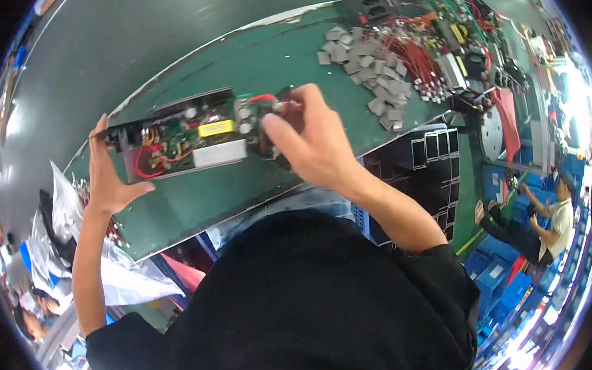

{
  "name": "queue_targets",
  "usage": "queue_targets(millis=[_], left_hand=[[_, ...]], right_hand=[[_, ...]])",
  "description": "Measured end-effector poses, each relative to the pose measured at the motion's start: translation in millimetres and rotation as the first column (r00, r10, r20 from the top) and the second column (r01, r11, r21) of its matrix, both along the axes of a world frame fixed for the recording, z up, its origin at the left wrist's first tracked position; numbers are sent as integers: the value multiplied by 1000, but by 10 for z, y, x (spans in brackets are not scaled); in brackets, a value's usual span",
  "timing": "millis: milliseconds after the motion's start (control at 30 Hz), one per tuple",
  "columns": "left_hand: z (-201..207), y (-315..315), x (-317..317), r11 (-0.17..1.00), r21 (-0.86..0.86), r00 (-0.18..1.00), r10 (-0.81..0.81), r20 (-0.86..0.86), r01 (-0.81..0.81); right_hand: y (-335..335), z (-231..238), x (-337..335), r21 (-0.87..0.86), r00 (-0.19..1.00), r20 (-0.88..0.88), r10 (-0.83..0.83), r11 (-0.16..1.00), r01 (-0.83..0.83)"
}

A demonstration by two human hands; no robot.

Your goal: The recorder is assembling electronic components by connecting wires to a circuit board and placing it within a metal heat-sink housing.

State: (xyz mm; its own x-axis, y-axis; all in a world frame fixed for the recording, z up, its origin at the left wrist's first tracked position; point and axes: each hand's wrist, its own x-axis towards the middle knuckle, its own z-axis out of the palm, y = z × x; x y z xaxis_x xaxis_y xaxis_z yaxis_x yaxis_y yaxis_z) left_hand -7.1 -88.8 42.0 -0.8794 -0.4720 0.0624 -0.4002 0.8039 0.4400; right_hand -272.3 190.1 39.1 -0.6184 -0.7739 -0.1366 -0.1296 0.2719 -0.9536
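Observation:
An open black power-supply case [178, 138] lies on the green bench [262, 62], its green circuit board showing a yellow part, red wires and a silver heat sink. My left hand [112, 175] grips the case's left end, thumb on the near edge. My right hand [312, 139] is at the right end, fingers closed around a dark round part [289, 128] with a red wire [262, 98] beside it.
A heap of small grey square pads [369, 71] lies further along the bench, with red wire bundles [416, 57] and more circuit boards [461, 33] beyond. Black trays [438, 159] stand below the bench edge. Another person [542, 221] sits on blue crates at right.

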Motion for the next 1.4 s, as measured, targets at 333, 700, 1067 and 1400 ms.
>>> queue_targets(millis=[333,700,1067,1400], left_hand=[[846,355,-352,985,-110,992,129,-19,-130],[485,419,-47,813,-198,828,561,11,-548],[680,1639,-351,952,199,764,306,-568,-234],[462,1783,-349,896,400,801,92,-592,193]], right_hand=[[872,112,-740,322,626,-774,-96,792,519],[1203,-112,-935,98,335,-938,-85,864,494],[516,396,-167,-338,937,347,24,936,101],[145,451,562,-253,620,730,286,957,-144]])
